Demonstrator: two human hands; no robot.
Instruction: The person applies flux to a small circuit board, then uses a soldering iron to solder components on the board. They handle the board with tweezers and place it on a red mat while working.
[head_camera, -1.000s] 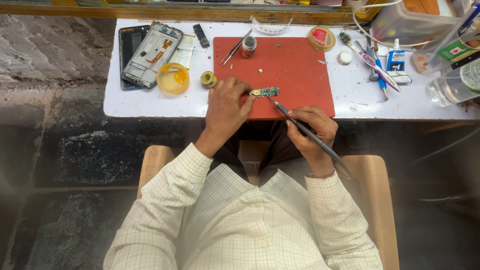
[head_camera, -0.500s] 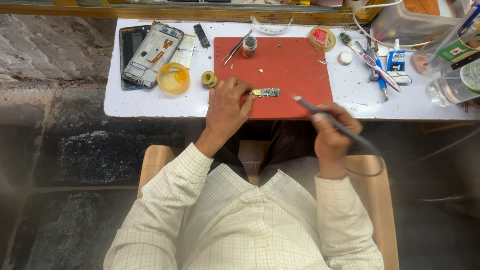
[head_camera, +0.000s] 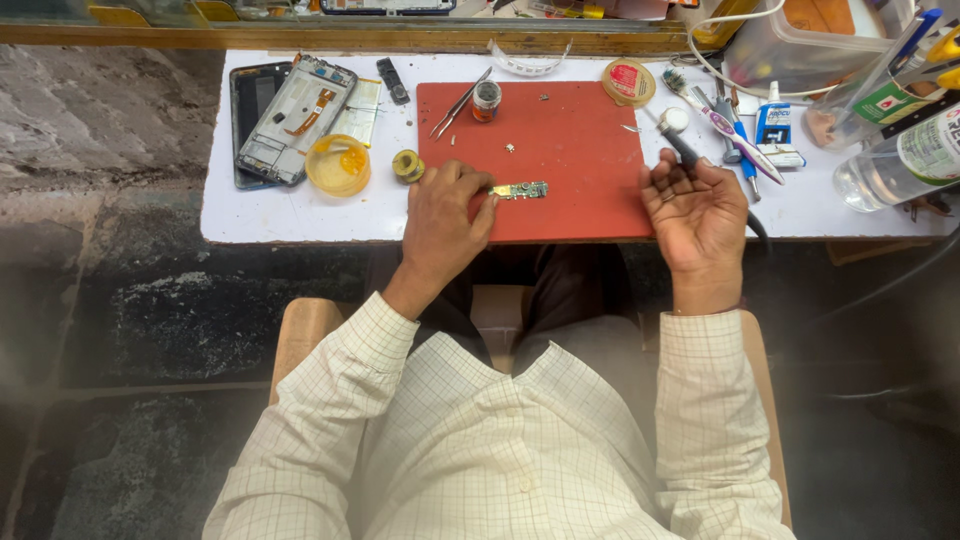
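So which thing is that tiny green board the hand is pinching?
Find the red mat on the white table. Near its front edge, the left hand pins a small green circuit board. It is the only flat, green, rectangular piece on the mat.

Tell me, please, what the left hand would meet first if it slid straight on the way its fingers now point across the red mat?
The left hand points right, and its fingertips already pinch the small green circuit board. Beyond that the red mat looks bare until the right hand, though depth is hard to judge.
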